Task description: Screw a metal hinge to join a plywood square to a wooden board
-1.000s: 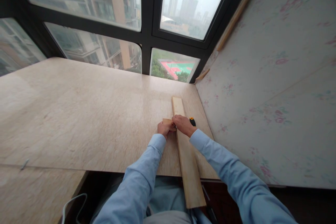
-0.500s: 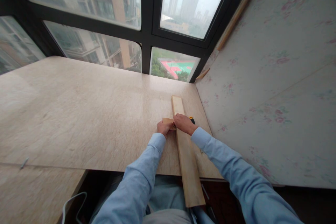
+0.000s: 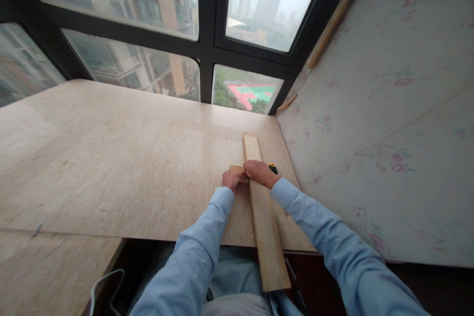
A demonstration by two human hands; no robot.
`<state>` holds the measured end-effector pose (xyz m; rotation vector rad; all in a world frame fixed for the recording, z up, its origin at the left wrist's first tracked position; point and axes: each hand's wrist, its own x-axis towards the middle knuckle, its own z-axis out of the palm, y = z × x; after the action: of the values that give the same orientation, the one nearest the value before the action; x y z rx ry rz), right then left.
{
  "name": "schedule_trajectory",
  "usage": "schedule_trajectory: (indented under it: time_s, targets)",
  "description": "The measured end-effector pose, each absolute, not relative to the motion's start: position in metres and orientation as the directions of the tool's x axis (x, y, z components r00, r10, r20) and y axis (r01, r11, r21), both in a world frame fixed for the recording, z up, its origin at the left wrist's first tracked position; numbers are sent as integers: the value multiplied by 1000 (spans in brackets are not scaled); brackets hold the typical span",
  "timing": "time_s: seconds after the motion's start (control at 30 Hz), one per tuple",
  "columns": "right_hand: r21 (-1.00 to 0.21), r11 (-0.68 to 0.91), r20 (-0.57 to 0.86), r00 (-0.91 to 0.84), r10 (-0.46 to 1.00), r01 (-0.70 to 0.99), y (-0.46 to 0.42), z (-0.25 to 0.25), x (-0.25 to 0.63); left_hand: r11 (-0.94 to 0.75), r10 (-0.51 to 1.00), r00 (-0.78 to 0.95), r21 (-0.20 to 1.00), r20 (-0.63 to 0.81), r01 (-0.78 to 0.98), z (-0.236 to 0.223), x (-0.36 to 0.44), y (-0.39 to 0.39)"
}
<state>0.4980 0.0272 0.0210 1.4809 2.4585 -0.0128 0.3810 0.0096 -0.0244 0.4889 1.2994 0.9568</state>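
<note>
A long pale wooden board (image 3: 264,227) lies on the stone sill, its near end jutting past the edge toward my lap. My left hand (image 3: 232,180), beside the board's left edge, is closed on a small flat tan piece (image 3: 237,170), perhaps wood; its material is hard to tell. My right hand (image 3: 258,172) rests over the board with its fingers pinched together, meeting the left fingertips at that piece. Whatever sits between the right fingers is hidden. Just past the right hand shows a yellow-and-black object (image 3: 273,168), partly covered.
The beige stone sill (image 3: 129,158) runs to dark-framed windows (image 3: 207,54). A flowered wall (image 3: 377,133) closes off the right side. A small grey object (image 3: 37,228) lies by the seam at left, and a white cable (image 3: 107,276) hangs below.
Both hands stay at nearly the same spot on the board, with only slight shifts. The view has moved a little.
</note>
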Motion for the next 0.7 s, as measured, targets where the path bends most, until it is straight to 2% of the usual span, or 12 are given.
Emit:
schedule_trajectory:
  time_s: [0.47,0.7]
  targets:
    - [82,533,-249,-501,829,842,34,34,499,562,802,14,747,-597,-355,-22,380,10]
    - [166,478,-258,-430,865,862,34,30,495,557,802,0,749,-597,-358,-27,381,11]
